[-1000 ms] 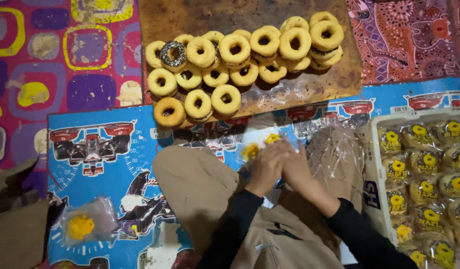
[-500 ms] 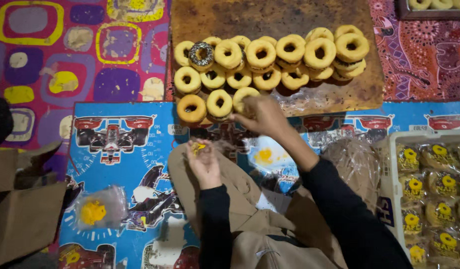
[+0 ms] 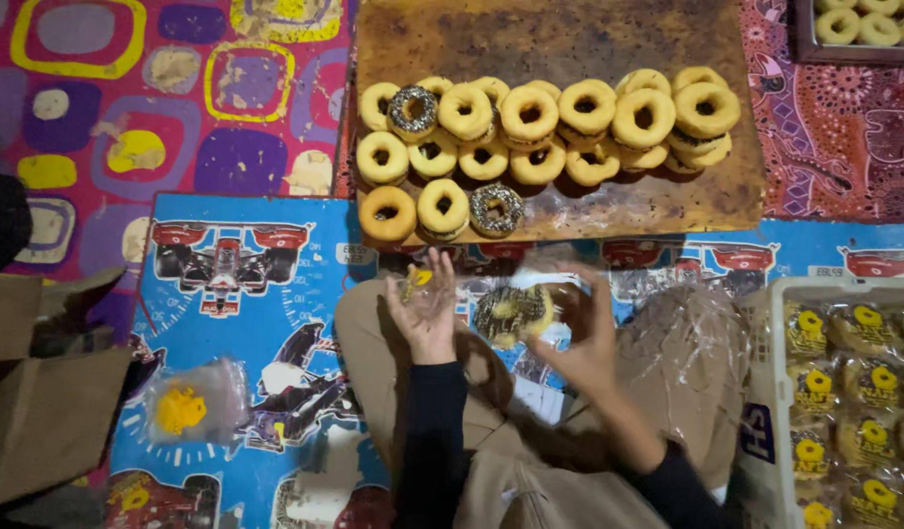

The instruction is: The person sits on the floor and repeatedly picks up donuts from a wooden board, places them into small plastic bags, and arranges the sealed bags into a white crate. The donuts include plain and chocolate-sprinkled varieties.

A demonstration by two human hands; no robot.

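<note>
A sprinkled donut (image 3: 512, 313) is gripped in the right hand (image 3: 581, 333) above the person's lap, just below a wooden board (image 3: 609, 211) stacked with glazed donuts (image 3: 555, 122), while the left hand (image 3: 425, 309) pinches a small clear wrapper (image 3: 416, 282), with a crate (image 3: 765, 392) of bagged donuts to the right.

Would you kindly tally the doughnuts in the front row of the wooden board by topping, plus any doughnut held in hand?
Plain golden ring doughnuts: 2
Dark sprinkle-topped ring doughnut on the wooden board: 1
Wrapped sprinkled doughnut in the right hand grip: 1
Total: 4
</note>
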